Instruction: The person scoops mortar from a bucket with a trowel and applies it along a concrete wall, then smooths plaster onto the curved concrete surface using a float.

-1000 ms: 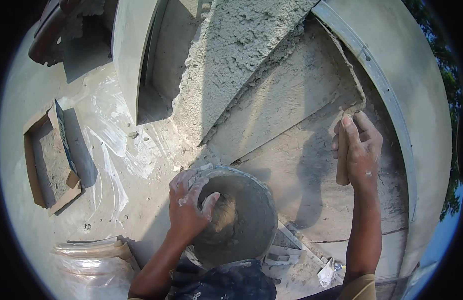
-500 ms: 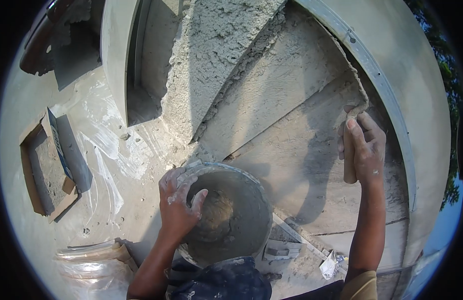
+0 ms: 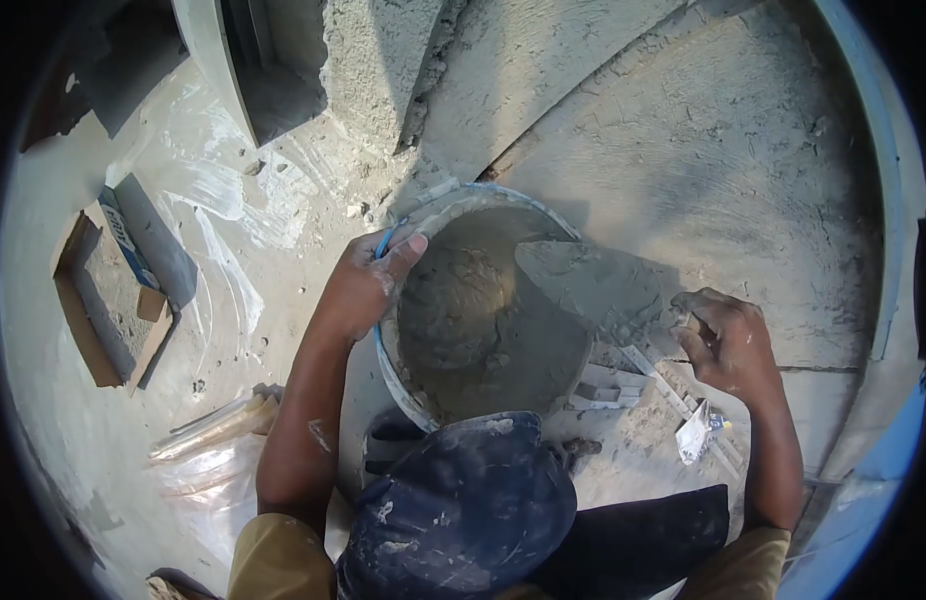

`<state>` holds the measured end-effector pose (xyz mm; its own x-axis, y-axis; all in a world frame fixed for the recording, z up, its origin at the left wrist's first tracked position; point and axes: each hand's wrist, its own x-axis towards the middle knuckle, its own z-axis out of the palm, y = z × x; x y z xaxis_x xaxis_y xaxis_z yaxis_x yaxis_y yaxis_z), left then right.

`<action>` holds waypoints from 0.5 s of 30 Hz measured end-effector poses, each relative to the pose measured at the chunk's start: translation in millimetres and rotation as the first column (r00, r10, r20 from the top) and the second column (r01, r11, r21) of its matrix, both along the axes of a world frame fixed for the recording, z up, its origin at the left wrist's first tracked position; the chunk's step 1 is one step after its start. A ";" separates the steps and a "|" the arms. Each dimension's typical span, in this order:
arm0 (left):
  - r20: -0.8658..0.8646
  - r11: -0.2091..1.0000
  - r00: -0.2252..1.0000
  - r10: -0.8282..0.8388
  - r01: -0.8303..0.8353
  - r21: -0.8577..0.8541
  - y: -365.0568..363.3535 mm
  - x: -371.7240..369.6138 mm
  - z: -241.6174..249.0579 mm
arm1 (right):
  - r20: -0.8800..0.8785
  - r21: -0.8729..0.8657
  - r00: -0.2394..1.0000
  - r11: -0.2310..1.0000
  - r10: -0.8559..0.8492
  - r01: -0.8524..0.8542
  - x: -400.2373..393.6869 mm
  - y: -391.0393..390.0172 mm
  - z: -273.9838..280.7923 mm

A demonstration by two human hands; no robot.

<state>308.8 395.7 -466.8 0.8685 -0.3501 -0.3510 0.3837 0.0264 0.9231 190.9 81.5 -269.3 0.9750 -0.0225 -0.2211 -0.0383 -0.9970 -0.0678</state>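
Our left hand (image 3: 358, 285) has its fingers hooked over the rim of the round grey mortar-caked bucket (image 3: 483, 310), thumb inside; our right hand (image 3: 728, 340) is closed around the handle of the flat grey steel trowel (image 3: 593, 285), whose blade dips over the bucket's far rim. We judge this the loading step — next the blade must scoop wet mortar (image 3: 453, 300). A second ago that trowel was up on the curved plastered wall (image 3: 723, 150).
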 end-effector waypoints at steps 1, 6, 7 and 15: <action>0.051 1.000 0.999 0.000 0.001 -0.020 -7.9 -3.2 8.7 | -0.058 -0.068 0.997 0.996 0.051 -0.055 -0.5 -2.2 -13.4; 0.095 0.994 0.996 0.002 -0.013 0.112 -31.3 -21.1 34.1 | -0.617 0.137 0.784 0.990 0.074 0.014 3.8 -19.3 -72.5; 0.097 0.996 0.995 0.003 -0.011 0.084 -34.8 -21.5 29.7 | -0.702 0.122 0.710 0.992 0.060 0.037 3.8 -18.7 -75.1; 0.138 0.970 0.967 -0.216 0.196 0.143 -69.4 -42.7 54.1 | -0.592 0.050 0.804 0.998 0.050 -0.026 -14.9 -53.3 -148.4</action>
<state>266.1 326.3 -412.7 0.8286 -0.4882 -0.2741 0.2238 -0.1599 0.9614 176.0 28.2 -417.7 0.6536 0.0324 -0.7561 -0.0456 -0.9956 -0.0821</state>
